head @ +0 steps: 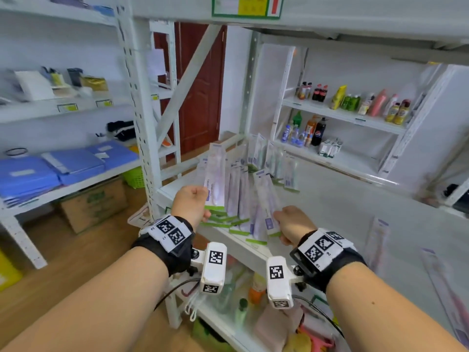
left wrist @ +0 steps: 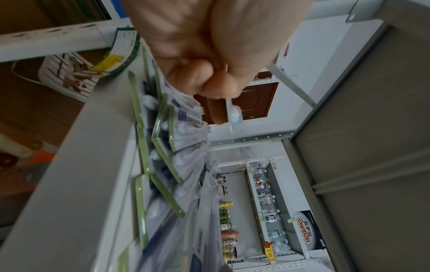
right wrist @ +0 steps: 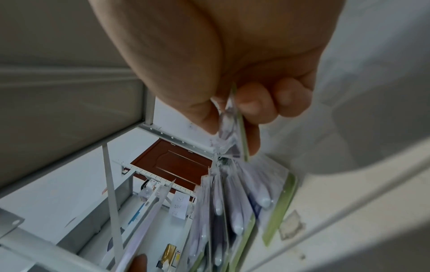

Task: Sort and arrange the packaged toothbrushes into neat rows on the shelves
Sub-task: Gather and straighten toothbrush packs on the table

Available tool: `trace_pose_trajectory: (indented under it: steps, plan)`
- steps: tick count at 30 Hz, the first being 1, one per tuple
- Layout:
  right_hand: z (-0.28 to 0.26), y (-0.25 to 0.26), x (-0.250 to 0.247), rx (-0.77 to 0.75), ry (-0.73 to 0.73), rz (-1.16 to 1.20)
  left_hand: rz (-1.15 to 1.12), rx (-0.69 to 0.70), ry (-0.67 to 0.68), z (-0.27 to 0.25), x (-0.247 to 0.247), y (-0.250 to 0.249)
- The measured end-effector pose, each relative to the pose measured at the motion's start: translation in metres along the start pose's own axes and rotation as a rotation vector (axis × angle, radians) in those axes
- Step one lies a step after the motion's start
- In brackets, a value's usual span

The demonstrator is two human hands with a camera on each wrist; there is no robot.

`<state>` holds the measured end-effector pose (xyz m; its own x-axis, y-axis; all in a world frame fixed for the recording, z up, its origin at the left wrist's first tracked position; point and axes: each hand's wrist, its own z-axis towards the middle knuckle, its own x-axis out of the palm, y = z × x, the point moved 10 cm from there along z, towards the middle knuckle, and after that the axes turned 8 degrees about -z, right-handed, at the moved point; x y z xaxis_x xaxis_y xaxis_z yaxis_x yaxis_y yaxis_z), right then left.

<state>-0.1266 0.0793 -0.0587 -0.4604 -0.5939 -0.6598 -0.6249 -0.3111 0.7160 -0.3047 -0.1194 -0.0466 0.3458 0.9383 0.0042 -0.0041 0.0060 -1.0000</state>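
Note:
Several packaged toothbrushes [head: 238,196], pale lilac with green bottom strips, lie fanned in a pile on the white shelf [head: 330,207]. My left hand [head: 194,203] pinches the lower end of one pack [head: 215,174] and holds it raised above the pile's left side. My right hand [head: 291,224] pinches the lower end of another pack [head: 266,201] at the pile's right. In the left wrist view the fingers [left wrist: 216,88] clamp a pack edge [left wrist: 232,112] above the pile [left wrist: 167,147]. The right wrist view shows the fingers [right wrist: 251,103] squeezing a pack [right wrist: 232,125] above others [right wrist: 232,211].
More toothbrush packs [head: 375,245] lie flat on the shelf at the right. Drink bottles [head: 314,130] and other goods fill the back shelves. A white upright post [head: 142,128] stands left of the pile. Blue folders [head: 63,166] and a cardboard box [head: 94,201] sit at left.

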Motion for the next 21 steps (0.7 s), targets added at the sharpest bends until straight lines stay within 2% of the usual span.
trace_pose_trajectory:
  steps: [5,12,21]
  plan:
    - [-0.002,0.014,0.011,-0.019,0.012,-0.133,0.022,-0.049,-0.018,0.008,-0.013,0.003]
    - [0.001,0.012,0.019,-0.024,0.040,-0.018,0.110,-0.059,0.014,0.016,-0.011,-0.002]
    - [-0.012,0.000,-0.007,-0.034,-0.048,0.015,0.074,-0.139,0.174,0.022,0.027,0.006]
